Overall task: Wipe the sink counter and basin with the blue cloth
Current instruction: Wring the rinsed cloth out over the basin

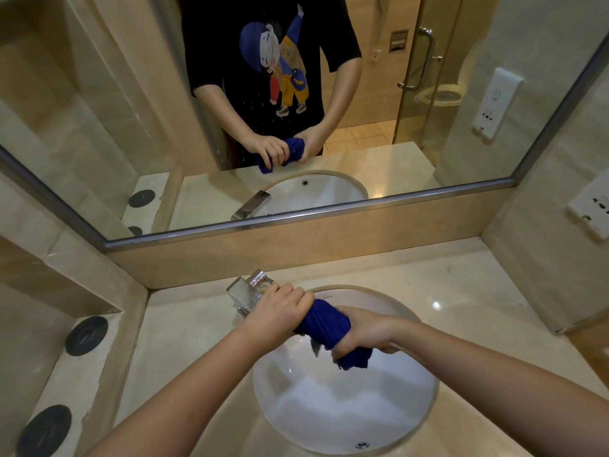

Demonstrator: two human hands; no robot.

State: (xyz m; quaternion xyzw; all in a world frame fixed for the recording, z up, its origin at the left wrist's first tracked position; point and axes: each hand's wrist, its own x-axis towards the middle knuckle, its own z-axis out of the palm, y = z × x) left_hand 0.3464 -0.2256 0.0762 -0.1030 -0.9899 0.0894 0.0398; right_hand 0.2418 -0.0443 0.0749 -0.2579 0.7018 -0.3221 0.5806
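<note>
The blue cloth (324,323) is rolled into a tight twisted bundle above the white oval basin (346,404). My left hand (280,310) grips its far end, just in front of the chrome faucet (250,290). My right hand (359,331) grips the near end, and a tuft of cloth sticks out below its fingers. A small stream of water drips from the middle of the cloth into the basin. The beige marble counter (184,334) surrounds the basin.
A large mirror (296,110) on the back wall reflects a person in a black printed shirt. Two black round discs (86,335) lie on a lower ledge at the left. A white wall socket (591,211) sits on the right wall.
</note>
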